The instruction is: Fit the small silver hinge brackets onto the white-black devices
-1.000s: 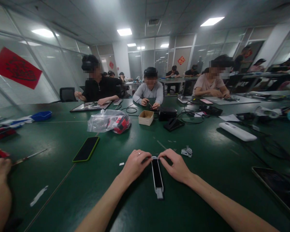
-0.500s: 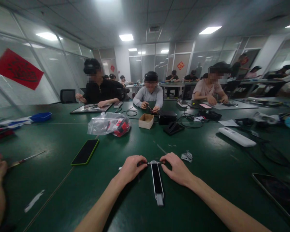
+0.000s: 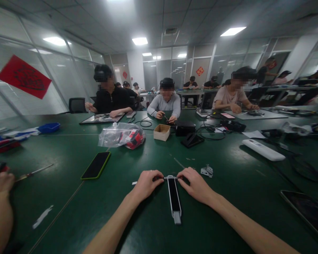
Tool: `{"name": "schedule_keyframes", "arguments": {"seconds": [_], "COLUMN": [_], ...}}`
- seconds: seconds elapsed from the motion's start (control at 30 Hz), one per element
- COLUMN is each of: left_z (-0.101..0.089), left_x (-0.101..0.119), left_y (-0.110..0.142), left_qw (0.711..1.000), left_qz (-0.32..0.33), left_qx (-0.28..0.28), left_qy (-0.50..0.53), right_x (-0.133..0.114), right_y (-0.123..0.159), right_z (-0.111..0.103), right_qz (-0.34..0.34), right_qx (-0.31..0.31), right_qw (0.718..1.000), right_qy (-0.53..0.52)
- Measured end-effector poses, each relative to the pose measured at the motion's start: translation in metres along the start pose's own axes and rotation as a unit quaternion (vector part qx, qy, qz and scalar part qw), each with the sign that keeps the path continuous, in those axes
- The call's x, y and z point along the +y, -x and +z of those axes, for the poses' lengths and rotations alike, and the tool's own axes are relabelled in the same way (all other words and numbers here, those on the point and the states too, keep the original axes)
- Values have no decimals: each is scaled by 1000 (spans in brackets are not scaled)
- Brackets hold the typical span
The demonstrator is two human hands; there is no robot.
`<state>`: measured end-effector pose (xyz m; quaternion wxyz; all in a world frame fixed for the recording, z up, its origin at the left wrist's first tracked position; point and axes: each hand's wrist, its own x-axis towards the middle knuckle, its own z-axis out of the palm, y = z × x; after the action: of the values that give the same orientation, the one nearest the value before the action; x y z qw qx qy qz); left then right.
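A long, slim piece with a white frame and black middle [image 3: 174, 195] lies on the green table between my forearms, its grey end towards me. Across its far end runs a thin metal rod [image 3: 170, 177]. My left hand [image 3: 147, 183] is closed in a pinch on the rod's left end, thumb against fingers. From the other side, my right hand [image 3: 193, 181] pinches the right end. My fingertips cover both tips of the rod. Small grey metal parts [image 3: 207, 171] lie just beyond my right hand.
Left of my hands is a green-edged phone [image 3: 95, 165]; a dark tablet-like device [image 3: 306, 211] lies right. Ahead are a plastic bag [image 3: 122, 135], a small open box [image 3: 162, 132] and a white power bank [image 3: 263, 150]. Another person's hand [image 3: 1, 185] rests at the left edge.
The view has swung slightly left, so everything sits a little further right. Both my hands keep their pinch at the rod, with no clear movement of the piece.
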<state>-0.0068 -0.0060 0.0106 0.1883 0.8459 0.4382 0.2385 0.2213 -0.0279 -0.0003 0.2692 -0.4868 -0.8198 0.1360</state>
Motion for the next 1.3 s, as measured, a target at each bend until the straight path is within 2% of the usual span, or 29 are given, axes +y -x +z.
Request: {"name": "schedule_keyframes", "arguments": {"seconds": [0.5, 1.1, 1.3], "left_z": [8, 9, 12], "left_x": [4, 5, 2], "left_y": [-2, 0, -1], "left_qw": [999, 999, 1000], "left_qz": [-16, 0, -14], "left_qx": [19, 25, 17], "left_qy": [20, 24, 17], "right_x": [0, -6, 5], "right_y": [0, 0, 0], "right_z": [0, -4, -16], "right_qz": [-14, -3, -55], "right_qx": [5, -7, 7], "right_qw": [1000, 1000, 997], "right_qy": [-11, -3, 53]}}
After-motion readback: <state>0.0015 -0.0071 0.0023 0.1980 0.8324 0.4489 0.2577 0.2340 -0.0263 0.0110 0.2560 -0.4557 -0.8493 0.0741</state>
